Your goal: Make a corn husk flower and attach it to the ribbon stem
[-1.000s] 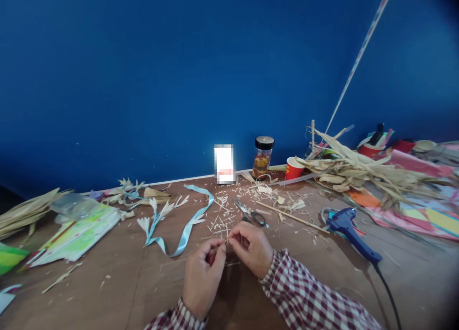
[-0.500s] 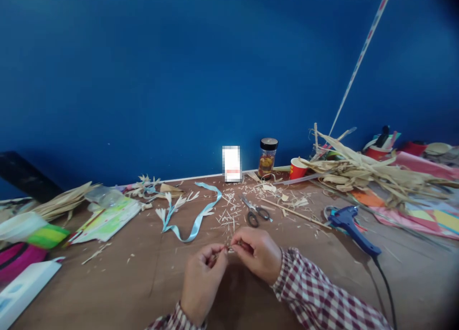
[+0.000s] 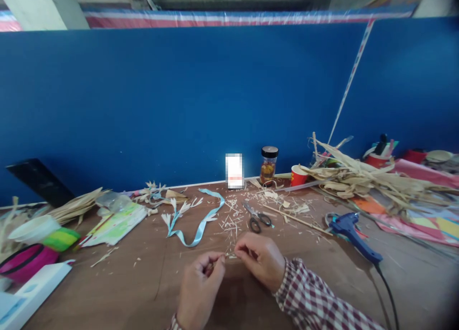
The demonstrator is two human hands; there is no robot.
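Observation:
Thumb and forefinger of my left hand (image 3: 201, 288) are pinched together, on something too small to make out. Just to its right, my right hand (image 3: 262, 260) is curled with its fingertips together; whatever it holds, if anything, is hidden. A narrow gap separates the two hands above the brown tabletop (image 3: 132, 296). Beyond them lie short pale straw scraps (image 3: 231, 222) in a loose scatter. Black-handled scissors (image 3: 258, 219) rest just past my right hand. Left of the scraps, a light blue ribbon (image 3: 196, 236) curves beside a pale husk flower spray (image 3: 175, 214).
A blue glue gun (image 3: 353, 234) with its cord lies at right, near a thin stick (image 3: 297, 220). Behind stand a lidded jar (image 3: 268, 170) and a red paper cup (image 3: 298, 176), beside piled dry husks (image 3: 362, 172). A white power strip (image 3: 39, 291) is at left.
My hands have drawn slightly apart; their fingertips were meeting before. The view has tilted up, showing more above the blue partition.

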